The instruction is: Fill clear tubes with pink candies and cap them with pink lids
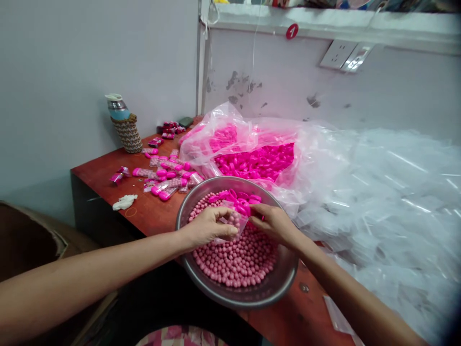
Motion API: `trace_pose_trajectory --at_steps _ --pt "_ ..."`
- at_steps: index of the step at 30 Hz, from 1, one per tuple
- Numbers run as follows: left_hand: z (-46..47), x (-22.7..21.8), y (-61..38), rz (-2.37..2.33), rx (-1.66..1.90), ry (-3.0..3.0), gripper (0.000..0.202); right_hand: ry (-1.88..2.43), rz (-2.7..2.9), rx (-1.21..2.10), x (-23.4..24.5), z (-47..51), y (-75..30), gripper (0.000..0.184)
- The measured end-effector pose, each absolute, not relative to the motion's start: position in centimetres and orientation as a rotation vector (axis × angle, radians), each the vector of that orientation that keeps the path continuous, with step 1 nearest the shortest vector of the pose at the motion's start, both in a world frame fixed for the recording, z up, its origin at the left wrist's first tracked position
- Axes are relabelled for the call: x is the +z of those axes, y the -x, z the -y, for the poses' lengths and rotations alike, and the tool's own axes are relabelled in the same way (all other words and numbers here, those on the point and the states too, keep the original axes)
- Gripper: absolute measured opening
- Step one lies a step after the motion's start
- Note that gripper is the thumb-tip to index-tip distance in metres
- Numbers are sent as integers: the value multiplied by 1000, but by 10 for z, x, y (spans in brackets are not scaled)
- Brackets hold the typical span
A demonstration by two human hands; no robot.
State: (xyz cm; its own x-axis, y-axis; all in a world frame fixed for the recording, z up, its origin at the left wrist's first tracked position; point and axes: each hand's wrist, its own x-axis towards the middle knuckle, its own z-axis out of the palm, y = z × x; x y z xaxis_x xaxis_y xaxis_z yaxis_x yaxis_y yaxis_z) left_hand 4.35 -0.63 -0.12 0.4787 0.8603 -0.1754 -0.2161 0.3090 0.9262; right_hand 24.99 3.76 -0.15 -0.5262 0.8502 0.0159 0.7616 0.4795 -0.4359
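Small packing workshop: numbered station tag [292, 31], bulk pink caps bag [252, 161], wall socket [337, 53]

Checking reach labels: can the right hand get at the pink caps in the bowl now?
Likely yes: the pink caps lie uncovered on the beads at the bowl's far rim, right by the right hand's fingers, nothing between them.

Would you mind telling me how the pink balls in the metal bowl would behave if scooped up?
The pink balls look round and smooth, so they would probably roll and slip away. Being small, each is likely light.
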Motion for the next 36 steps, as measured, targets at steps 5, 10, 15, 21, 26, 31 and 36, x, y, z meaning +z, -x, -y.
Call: trace_pose_trajectory --at_steps 5,10,15,21,26,31,36 --pt "3 0 -50 -754 876 -920 28 1061 1522 1413 1 -29 -246 28" --pt "-1 3 -59 -656 947 -834 27 961 1266 1533 -4 -18 -239 17" --pt "-4 2 -60 -694 977 -957 22 1051 1526 1479 11 -18 -253 30" --pt "-1 7 -64 -658 882 -1137 16 1110 1988 1515 38 -27 -267 29" --pt "-2 11 -64 -747 956 -1340 18 1138 2180 1292 44 -23 -263 31" --pt "-10 13 -55 -844 1040 -1514 17 1225 1695 1307 24 -28 -264 30" --pt "-29 18 -43 -992 1118 -1696 19 1086 1312 1543 8 -33 -267 28"
